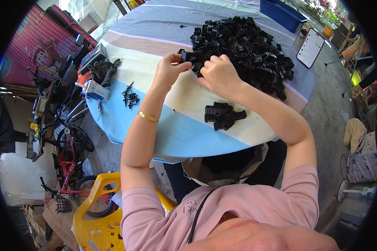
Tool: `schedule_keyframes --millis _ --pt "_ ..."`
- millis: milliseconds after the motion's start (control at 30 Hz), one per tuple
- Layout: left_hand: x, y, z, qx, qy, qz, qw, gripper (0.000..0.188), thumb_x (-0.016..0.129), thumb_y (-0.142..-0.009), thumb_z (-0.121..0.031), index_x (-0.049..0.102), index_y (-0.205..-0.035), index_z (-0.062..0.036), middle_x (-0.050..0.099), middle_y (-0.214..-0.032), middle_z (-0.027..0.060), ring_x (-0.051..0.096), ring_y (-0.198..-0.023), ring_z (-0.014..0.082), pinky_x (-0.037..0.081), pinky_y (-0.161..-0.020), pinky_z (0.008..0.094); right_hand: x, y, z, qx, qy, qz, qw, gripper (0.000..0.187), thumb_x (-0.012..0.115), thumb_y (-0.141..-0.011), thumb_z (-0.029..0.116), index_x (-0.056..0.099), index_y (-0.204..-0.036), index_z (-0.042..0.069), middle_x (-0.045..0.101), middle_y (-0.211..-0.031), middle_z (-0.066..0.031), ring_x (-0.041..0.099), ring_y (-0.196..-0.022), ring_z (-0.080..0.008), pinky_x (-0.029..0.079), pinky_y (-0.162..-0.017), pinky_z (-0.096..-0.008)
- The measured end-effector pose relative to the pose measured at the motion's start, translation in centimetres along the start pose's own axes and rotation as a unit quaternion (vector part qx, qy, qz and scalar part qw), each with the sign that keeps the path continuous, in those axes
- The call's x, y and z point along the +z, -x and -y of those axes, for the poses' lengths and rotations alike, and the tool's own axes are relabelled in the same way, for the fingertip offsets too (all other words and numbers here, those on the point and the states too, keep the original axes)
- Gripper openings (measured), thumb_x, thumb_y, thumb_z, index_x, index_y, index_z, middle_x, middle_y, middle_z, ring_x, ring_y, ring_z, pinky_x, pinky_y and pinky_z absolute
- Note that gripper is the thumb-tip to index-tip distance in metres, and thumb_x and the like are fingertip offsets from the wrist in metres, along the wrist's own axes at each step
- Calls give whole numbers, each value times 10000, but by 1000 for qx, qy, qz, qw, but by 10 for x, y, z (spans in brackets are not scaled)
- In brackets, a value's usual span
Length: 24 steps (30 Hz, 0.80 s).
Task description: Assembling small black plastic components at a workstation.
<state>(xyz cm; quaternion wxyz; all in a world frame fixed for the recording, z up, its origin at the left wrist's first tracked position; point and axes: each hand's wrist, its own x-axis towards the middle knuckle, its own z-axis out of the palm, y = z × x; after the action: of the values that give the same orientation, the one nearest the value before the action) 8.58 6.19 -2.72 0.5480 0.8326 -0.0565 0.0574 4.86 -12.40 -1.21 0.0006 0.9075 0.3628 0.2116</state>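
My left hand [170, 70], a gold bracelet on its wrist, pinches a small black plastic part [184, 55] between thumb and fingers. Close beside it, my right hand [223, 78] is closed, its fingers curled at the near left edge of a big heap of black plastic parts [247, 48]. Whatever its fingertips grip is hidden behind the hand. Nearer to me, below the right wrist, a few black parts [223, 116] lie together on the striped tablecloth [184, 134]. Several thin black pieces [130, 97] are scattered left of my left forearm.
Along the table's left edge are a white and blue carton [97, 91], a dark glove-like bundle [104, 71] and a box [93, 57]. A blue basket [282, 14] and a phone [310, 48] are at the far right. A yellow chair [97, 209] stands at lower left, near a red bicycle [69, 169].
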Motion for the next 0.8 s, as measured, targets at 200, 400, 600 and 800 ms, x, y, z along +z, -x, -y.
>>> schedule_keyframes --millis 200,400,600,800 --pt "-12 7 -22 -60 319 90 942 331 657 -819 -153 536 -1036 66 600 -874 100 585 -717 124 489 -616 215 4 14 1 -37 -72 -92 992 146 676 -714 207 598 -697 84 583 -722 -27 545 -789 -184 374 -744 -334" --pt "-7 14 -28 -112 378 218 893 321 501 -920 -230 522 -1130 12 609 -910 100 569 -682 96 477 -604 190 -24 9 -24 -27 -296 -306 904 217 704 -668 45 582 -843 84 648 -838 -23 595 -792 -220 436 -782 -324" --pt "4 23 -33 -140 386 269 871 316 466 -936 -253 544 -1108 1 583 -817 41 563 -662 81 483 -596 195 -18 11 -27 -65 -258 -268 926 526 721 -672 77 521 -1158 99 659 -930 -9 576 -850 -196 446 -803 -317" --pt "9 31 -42 -117 317 271 901 289 544 -900 -240 583 -1026 17 587 -793 36 564 -657 87 461 -585 206 -14 14 -23 -81 -213 -229 946 580 704 -697 78 484 -1233 101 659 -908 -16 586 -843 -196 461 -795 -318"
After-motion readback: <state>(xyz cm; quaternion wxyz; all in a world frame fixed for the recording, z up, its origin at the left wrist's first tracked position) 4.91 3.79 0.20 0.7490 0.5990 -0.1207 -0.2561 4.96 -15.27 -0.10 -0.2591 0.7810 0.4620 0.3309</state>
